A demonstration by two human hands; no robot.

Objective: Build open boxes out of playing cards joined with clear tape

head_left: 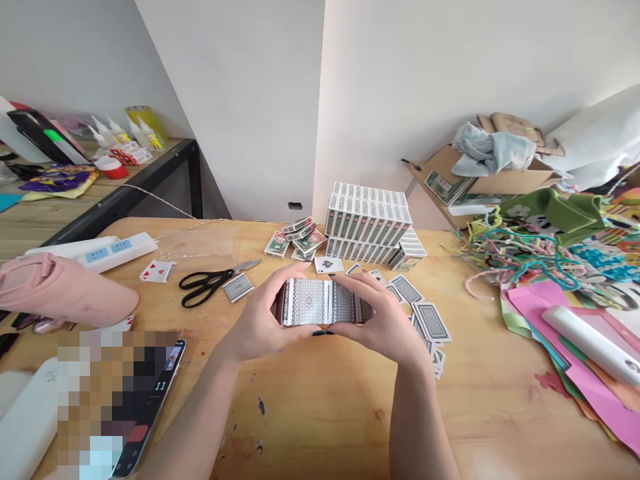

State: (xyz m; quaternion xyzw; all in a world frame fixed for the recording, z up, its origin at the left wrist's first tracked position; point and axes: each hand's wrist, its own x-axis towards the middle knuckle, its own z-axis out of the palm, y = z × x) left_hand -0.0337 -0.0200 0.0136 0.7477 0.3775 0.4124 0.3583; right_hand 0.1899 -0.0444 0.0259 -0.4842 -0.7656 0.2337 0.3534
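Between my two hands, above the middle of the wooden table, is a row of grey-patterned playing cards (pixel 309 301), backs facing me. My left hand (pixel 260 317) is wrapped round the left end, thumb along the lower edge. At the right end my right hand (pixel 383 317) grips the cards, fingers over the top and thumb below. The thumbs nearly meet at the bottom middle. Loose cards (pixel 432 323) lie just right of my right hand. A small pile of cards (pixel 239 287) lies left of my left hand, beside black-handled scissors (pixel 206 287).
Card boxes (pixel 367 217) stand stacked at the table's back, with several loose boxes (pixel 277 244) beside them. A pink pouch (pixel 75 290), power strip (pixel 120 250) and phone (pixel 150 413) are at left. Yarn (pixel 525 247) and coloured paper (pixel 575 360) lie at right.
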